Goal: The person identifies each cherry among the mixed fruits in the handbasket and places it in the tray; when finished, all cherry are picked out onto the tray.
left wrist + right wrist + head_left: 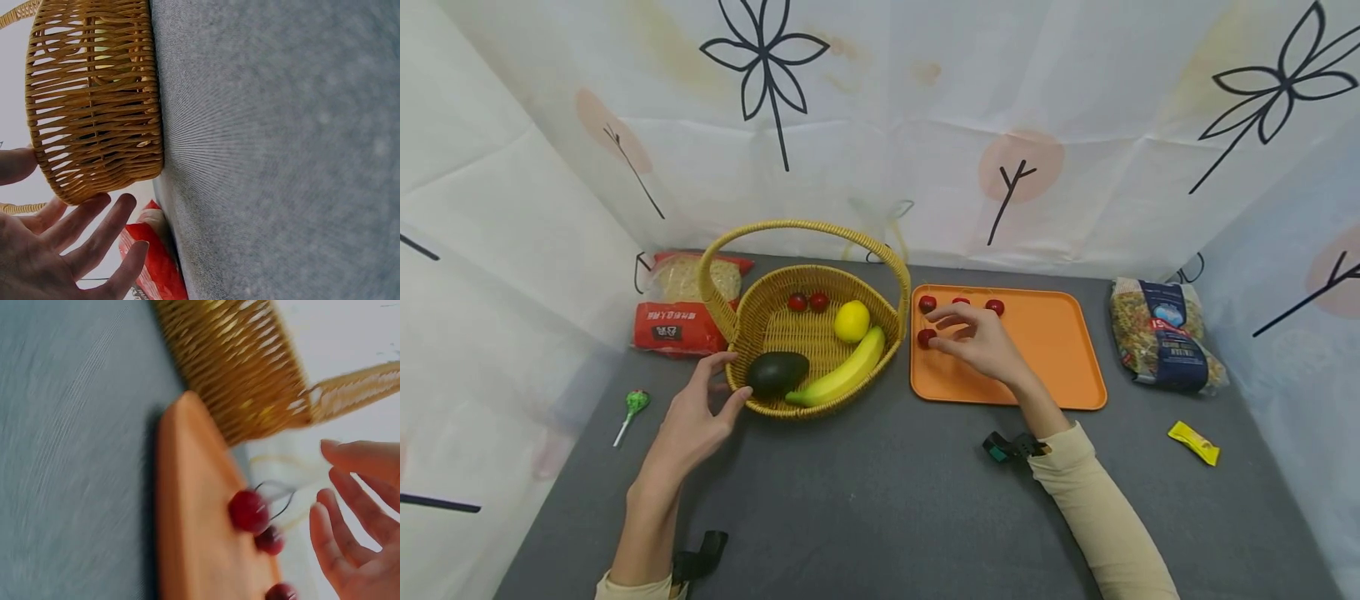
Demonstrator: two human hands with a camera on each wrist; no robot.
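My left hand [696,417] touches the near left side of the yellow wicker basket [816,412] with thumb and fingertips, its fingers spread along the rim. The basket has a tall arched handle and holds a dark green avocado [777,373], a banana [842,375], a yellow lemon [852,321] and two red cherries [818,302]. My right hand [977,342] hovers over the left part of an orange tray [1052,350], thumb and fingers apart around nothing. Several cherries lie in the tray; one cherry [249,511] is close to my right fingertips, which are above it.
Behind the basket's left side lies a red and clear food bag [670,325]. A green lollipop [636,403] is at the left. Right of the tray are a bag of dry pasta [1165,333] and a small yellow wrapped packet [1193,442]. A patterned cloth backdrop [925,150] encloses the table.
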